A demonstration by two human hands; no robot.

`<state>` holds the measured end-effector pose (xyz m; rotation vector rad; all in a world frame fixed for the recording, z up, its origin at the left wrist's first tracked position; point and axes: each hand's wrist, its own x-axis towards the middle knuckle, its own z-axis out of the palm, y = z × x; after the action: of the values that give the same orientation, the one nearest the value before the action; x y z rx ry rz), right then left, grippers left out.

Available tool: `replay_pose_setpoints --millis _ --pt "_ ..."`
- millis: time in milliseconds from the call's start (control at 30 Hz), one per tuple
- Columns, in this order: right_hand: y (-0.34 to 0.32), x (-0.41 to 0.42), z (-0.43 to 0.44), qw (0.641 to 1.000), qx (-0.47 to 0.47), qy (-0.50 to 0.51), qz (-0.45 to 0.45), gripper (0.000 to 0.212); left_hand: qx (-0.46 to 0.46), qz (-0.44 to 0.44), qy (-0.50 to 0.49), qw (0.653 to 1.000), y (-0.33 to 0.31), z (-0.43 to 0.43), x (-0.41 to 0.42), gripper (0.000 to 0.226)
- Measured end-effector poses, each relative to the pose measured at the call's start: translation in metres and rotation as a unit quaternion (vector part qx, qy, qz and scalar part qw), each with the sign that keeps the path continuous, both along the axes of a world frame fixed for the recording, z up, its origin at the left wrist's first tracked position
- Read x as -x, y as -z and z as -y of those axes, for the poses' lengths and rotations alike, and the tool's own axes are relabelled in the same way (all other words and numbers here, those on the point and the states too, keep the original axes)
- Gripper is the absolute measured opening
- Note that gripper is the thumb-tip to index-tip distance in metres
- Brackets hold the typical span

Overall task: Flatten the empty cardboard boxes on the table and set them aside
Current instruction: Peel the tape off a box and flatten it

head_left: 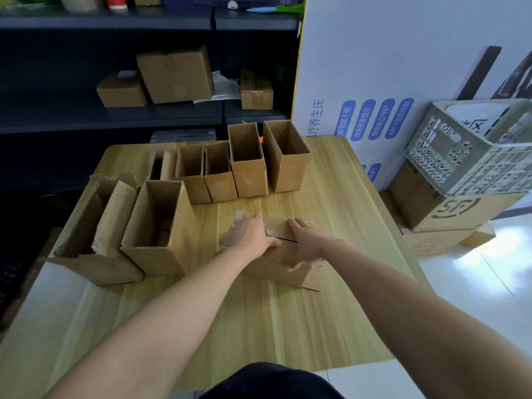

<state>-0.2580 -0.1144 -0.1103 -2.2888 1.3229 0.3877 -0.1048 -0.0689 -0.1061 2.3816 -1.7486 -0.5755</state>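
A small brown cardboard box (283, 264) lies on its side in the middle of the wooden table (288, 326), its flaps splayed. My left hand (253, 236) presses flat on its top left part. My right hand (306, 244) lies on its right part, fingers curled over the near edge. Several empty open boxes stand behind in a row, among them a tall one (249, 159) and another (286, 156). A larger open box (159, 228) stands at the left, beside a torn one (95, 226).
A dark shelf (115, 116) with closed boxes runs behind the table. A big white printed carton (403, 67) stands at the back right. On the floor to the right, a grey plastic crate (472, 151) sits on a cardboard box (449, 208).
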Motion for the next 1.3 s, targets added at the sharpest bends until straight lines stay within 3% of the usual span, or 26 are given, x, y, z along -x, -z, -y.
replay_pose_setpoints --millis 100,233,333,400,433,500,600,767,800,867,933,1000,1033,1100,1300 --pt "0.0 0.002 0.001 1.0 -0.007 0.008 0.013 0.127 0.048 -0.066 -0.022 0.996 0.003 0.001 -0.002 0.021" --pt "-0.003 0.005 0.003 1.0 -0.018 0.007 0.006 0.127 0.119 -0.15 -0.136 0.972 0.001 0.001 -0.032 0.022" --pt "-0.007 0.004 0.007 1.0 -0.022 0.008 -0.003 0.125 0.135 -0.157 -0.21 0.956 0.003 0.001 -0.058 0.022" --pt "-0.008 0.001 0.006 1.0 -0.023 0.006 -0.011 0.124 0.14 -0.169 -0.238 0.946 0.007 -0.003 -0.062 0.006" --pt "-0.007 0.0 0.006 1.0 -0.022 0.005 -0.014 0.123 0.15 -0.17 -0.246 0.942 0.009 -0.006 -0.062 0.011" --pt "-0.006 -0.002 0.005 1.0 -0.023 0.007 -0.015 0.123 0.165 -0.159 -0.226 0.947 0.013 -0.011 -0.059 0.027" --pt "-0.006 -0.003 0.005 1.0 -0.02 0.006 -0.019 0.125 0.153 -0.118 -0.126 0.973 0.017 -0.014 -0.054 0.017" --pt "-0.007 -0.007 0.003 0.999 -0.016 0.009 -0.03 0.124 0.097 -0.081 -0.038 0.991 0.009 -0.017 -0.04 0.053" --pt "-0.007 -0.007 0.003 0.999 -0.016 0.01 -0.031 0.123 0.092 -0.057 -0.028 0.994 0.01 -0.017 -0.039 0.052" --pt "-0.008 -0.007 0.002 0.999 -0.017 0.012 -0.033 0.124 0.121 -0.052 -0.041 0.99 0.011 -0.016 -0.039 0.025" --pt "-0.01 -0.006 0.001 0.999 -0.019 0.014 -0.036 0.124 0.147 -0.134 -0.148 0.969 0.009 -0.012 -0.049 0.009" --pt "-0.012 -0.005 0.002 0.999 -0.023 0.019 -0.04 0.123 0.156 -0.27 -0.286 0.906 0.006 -0.01 -0.067 0.008" --pt "-0.012 -0.005 0.002 0.999 -0.025 0.021 -0.043 0.122 0.159 -0.319 -0.325 0.876 0.005 -0.011 -0.075 0.013" --pt "-0.013 -0.009 0.0 0.998 -0.024 0.019 -0.05 0.122 0.152 -0.351 -0.34 0.859 0.004 -0.015 -0.084 0.03" --pt "-0.014 -0.029 -0.006 0.999 0.002 -0.016 -0.035 0.122 0.156 -0.161 -0.225 0.948 0.019 -0.026 -0.075 0.028"
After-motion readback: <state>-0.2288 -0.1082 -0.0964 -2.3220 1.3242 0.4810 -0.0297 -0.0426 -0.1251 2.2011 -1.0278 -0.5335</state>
